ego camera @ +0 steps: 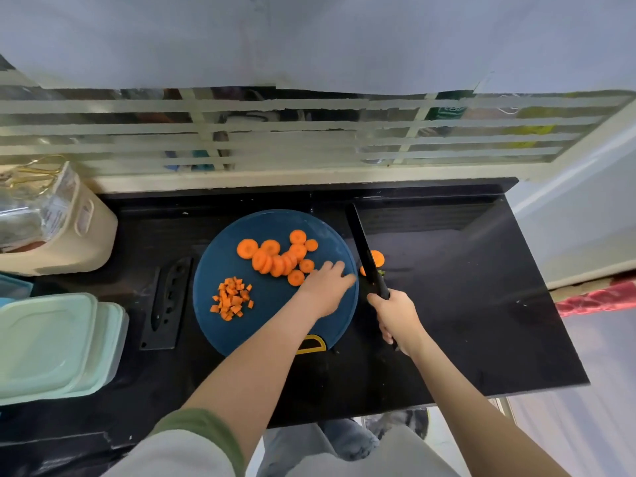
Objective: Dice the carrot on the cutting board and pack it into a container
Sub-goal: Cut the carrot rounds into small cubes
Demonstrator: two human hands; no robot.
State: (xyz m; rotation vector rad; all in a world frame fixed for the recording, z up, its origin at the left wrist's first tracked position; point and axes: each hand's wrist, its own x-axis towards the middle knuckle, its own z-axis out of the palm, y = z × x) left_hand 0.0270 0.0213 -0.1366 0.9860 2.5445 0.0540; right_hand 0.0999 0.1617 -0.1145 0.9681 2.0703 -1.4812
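While my right hand (395,315) grips knife (366,256) off right edge of cutting board (261,333), left hand (325,287), open and flat, sits nearer carrot slices (275,258), just up-left.

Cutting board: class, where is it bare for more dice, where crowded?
Bare: on the cutting board, the far-left arc between rim, carrot rounds and diced pile; also the near strip between pile and left forearm. Crowded: the right half, under rounds and left hand.

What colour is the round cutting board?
Dark blue; the cutting board shows best in the head view, its only view.
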